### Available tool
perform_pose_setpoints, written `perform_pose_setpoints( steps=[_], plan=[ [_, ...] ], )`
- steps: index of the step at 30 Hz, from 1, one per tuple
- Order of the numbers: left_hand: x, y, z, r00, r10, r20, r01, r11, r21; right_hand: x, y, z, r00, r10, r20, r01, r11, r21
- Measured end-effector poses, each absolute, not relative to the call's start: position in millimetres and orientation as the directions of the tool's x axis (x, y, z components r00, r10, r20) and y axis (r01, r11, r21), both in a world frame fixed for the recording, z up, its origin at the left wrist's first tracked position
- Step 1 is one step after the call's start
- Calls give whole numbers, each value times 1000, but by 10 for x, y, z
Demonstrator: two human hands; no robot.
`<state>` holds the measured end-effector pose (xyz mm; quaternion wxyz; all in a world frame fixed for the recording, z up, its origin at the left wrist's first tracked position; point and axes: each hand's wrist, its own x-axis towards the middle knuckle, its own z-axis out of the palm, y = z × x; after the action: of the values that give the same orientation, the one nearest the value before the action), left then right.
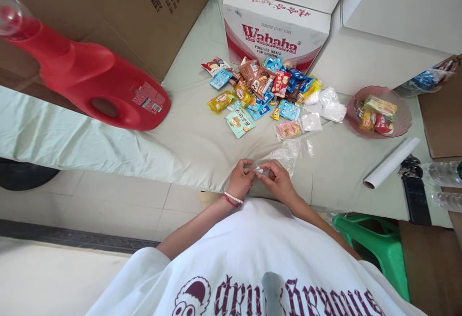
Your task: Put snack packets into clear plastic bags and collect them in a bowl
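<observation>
Close to the table's front edge, my left hand (pixel 241 179) and my right hand (pixel 278 181) meet with fingertips pinched together. Between them is a gathered end of a clear plastic bag (pixel 287 154), whose crinkled body spreads on the cloth behind my right hand. Beyond the hands lies a heap of wrapped snacks (pixel 258 82) in brown, blue, red and yellow packets. Nearest to me in it are a pale green packet (pixel 240 122) and a pink packet (pixel 288 129). Several folded clear bags (pixel 332 106) lie at the heap's right side.
A Wahaha water carton (pixel 276 36) stands behind the heap. On the left lies a red jug (pixel 104 82). To the right are a pink glass bowl (pixel 378 130) with snacks, a white roll (pixel 391 163), a black phone (pixel 417 200) and clear bottles (pixel 445 174). A green stool (pixel 391 258) stands below.
</observation>
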<state>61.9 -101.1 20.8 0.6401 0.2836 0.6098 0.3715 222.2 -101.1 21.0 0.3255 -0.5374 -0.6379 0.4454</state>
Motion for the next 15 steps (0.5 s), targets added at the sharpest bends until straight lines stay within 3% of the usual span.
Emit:
perform_pose_setpoints(
  steps=[3,6,11,15],
  plan=[
    [604,-1045,248,-19,867,-498,-38,497,867,2221,-1029,202,-297,955,10,445,148,-883],
    [588,-1069,272,-10,894,-448,14,448,894,2211,-1030,187,-275,960,44,428,163,-889],
    [583,-1064,243,-20,877,-481,-22,481,877,2208,-1008,174,-69,989,-129,306,-102,-947],
    [626,-1010,211,-89,896,-436,68,442,895,2197,-992,188,-4,963,-268,150,-265,-953]
  ],
)
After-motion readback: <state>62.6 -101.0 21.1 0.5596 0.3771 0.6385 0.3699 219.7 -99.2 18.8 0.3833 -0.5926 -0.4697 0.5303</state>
